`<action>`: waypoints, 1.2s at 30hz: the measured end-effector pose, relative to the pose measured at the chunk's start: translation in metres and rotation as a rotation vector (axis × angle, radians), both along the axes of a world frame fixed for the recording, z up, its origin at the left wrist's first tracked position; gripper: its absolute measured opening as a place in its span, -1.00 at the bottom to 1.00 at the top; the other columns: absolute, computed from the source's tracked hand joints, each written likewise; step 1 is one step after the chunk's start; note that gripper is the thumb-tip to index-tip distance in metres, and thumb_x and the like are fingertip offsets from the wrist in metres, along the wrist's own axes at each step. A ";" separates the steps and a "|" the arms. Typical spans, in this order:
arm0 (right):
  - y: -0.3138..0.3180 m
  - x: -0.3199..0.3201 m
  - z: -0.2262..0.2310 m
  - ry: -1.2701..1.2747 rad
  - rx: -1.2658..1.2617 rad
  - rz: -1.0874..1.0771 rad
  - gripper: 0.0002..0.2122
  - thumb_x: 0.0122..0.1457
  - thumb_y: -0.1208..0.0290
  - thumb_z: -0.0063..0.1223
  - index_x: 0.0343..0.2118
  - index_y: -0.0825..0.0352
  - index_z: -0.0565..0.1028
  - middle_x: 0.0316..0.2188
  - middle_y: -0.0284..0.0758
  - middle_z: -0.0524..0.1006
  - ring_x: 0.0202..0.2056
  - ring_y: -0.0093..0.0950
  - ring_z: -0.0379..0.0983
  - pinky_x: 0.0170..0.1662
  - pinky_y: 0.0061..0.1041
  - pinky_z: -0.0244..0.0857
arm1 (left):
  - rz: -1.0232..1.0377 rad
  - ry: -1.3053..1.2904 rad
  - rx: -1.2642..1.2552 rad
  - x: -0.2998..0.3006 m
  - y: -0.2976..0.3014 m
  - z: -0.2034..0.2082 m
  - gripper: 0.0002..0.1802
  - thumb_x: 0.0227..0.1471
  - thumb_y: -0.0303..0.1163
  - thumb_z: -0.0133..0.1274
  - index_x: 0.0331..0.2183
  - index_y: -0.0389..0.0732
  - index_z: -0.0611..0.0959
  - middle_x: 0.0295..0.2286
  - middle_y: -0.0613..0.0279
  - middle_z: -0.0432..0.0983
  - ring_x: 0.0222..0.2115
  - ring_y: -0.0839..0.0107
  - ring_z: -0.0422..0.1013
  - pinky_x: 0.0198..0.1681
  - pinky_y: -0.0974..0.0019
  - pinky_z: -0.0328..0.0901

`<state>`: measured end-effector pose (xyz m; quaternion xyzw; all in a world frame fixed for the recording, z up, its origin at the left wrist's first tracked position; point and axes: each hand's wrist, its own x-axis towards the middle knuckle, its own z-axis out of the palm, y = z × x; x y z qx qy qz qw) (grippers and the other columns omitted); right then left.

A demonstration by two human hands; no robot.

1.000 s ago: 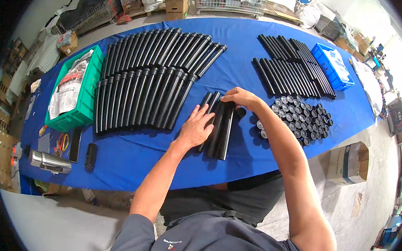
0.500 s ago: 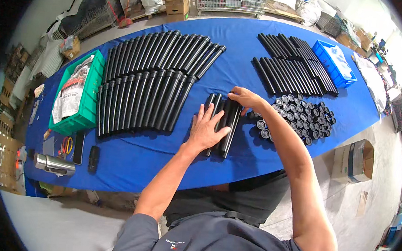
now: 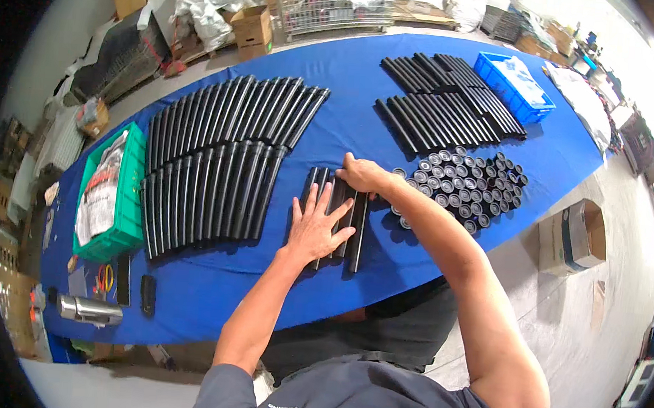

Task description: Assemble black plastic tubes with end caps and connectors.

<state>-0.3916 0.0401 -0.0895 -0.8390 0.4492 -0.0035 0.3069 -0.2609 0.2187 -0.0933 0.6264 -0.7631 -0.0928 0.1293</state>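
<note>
A small row of black tubes (image 3: 358, 240) lies side by side on the blue-covered table (image 3: 207, 294) in front of me. My left hand (image 3: 314, 229) rests across them with its fingers spread. At their far ends, my right hand (image 3: 364, 176) has its fingers bent around the top of a tube on the right of the row; its fingertips are partly hidden. Dark round caps (image 3: 461, 184) stand clustered just right of my right hand. To the left, two rows of longer black tubes with collared far ends (image 3: 214, 188) lie fanned out.
More plain black tubes (image 3: 439, 121) lie at the far right, beside a blue crate (image 3: 534, 112). A green crate (image 3: 124, 228) with a printed bag stands left. A steel flask (image 3: 90, 310), scissors (image 3: 104, 278) and a phone (image 3: 124, 281) lie near left; a cardboard box (image 3: 559, 243) sits on the floor.
The view has shifted, so the table's things appear further left and most of them lower. The tubes under my hands are spread slightly more apart; both hands stay on them.
</note>
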 end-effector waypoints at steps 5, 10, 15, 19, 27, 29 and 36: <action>-0.011 -0.006 0.018 -0.080 0.230 -0.069 -0.60 0.31 0.20 -0.08 -0.10 0.56 0.33 -0.17 0.08 0.50 -0.27 0.00 0.57 -0.62 -0.30 0.58 | -0.211 -0.107 -0.061 0.001 -0.001 -0.008 -0.51 0.24 0.03 -0.12 0.19 0.37 0.43 0.33 0.02 -0.08 0.35 -0.06 -0.21 0.25 -0.51 -0.34; -0.045 -0.032 0.012 -0.367 0.444 -0.128 -0.66 0.28 0.25 -0.03 -0.16 0.52 0.44 -0.29 -0.09 0.52 -0.36 -0.22 0.59 -0.59 -0.33 0.58 | -0.215 -0.093 -0.050 -0.006 -0.003 -0.007 -0.54 0.24 0.00 -0.11 0.16 0.36 0.46 0.31 0.08 0.00 0.34 -0.06 -0.16 0.24 -0.54 -0.35; -0.120 -0.076 0.025 -0.910 0.425 -0.385 -0.76 0.23 0.42 -0.04 -0.16 0.50 0.44 -0.42 -0.12 0.54 -0.35 -0.21 0.60 -0.45 -0.21 0.54 | -0.213 -0.081 -0.037 -0.006 -0.003 -0.006 -0.55 0.24 -0.01 -0.11 0.15 0.33 0.48 0.31 0.09 -0.01 0.34 -0.07 -0.17 0.24 -0.53 -0.34; -0.185 -0.128 0.044 -1.362 0.487 -0.799 -0.68 0.30 0.37 -0.09 0.00 0.51 0.35 -0.17 0.00 0.50 -0.20 -0.10 0.55 -0.23 -0.13 0.53 | -0.217 -0.082 0.006 -0.008 0.000 0.005 -0.55 0.21 -0.04 -0.05 0.14 0.32 0.50 0.31 0.06 -0.01 0.33 -0.11 -0.16 0.23 -0.55 -0.32; -0.280 -0.206 0.016 -1.581 0.474 -1.122 -0.50 0.40 0.31 -0.30 0.27 0.52 0.02 0.22 0.11 0.20 0.07 0.05 0.39 -0.07 -0.12 0.51 | -0.212 -0.110 0.110 -0.010 0.002 0.014 -0.56 0.16 -0.05 0.02 0.10 0.34 0.54 0.31 0.07 -0.01 0.34 -0.12 -0.18 0.21 -0.57 -0.35; -0.298 -0.212 0.008 -1.584 0.447 -1.140 -0.51 0.40 0.32 -0.31 0.29 0.49 0.00 0.19 0.18 0.20 0.04 0.07 0.40 -0.07 -0.11 0.51 | -0.213 -0.110 0.124 -0.011 0.001 0.016 -0.56 0.16 -0.04 0.02 0.09 0.34 0.55 0.31 0.07 -0.01 0.34 -0.12 -0.18 0.21 -0.58 -0.36; -0.327 -0.214 -0.005 -1.619 0.494 -1.152 -0.50 0.41 0.36 -0.33 0.30 0.50 -0.07 0.12 0.30 0.21 -0.02 0.07 0.43 -0.08 -0.12 0.52 | -0.207 -0.107 0.164 -0.010 0.001 0.015 -0.57 0.14 -0.02 0.04 0.06 0.35 0.58 0.32 0.09 -0.01 0.34 -0.11 -0.19 0.22 -0.57 -0.39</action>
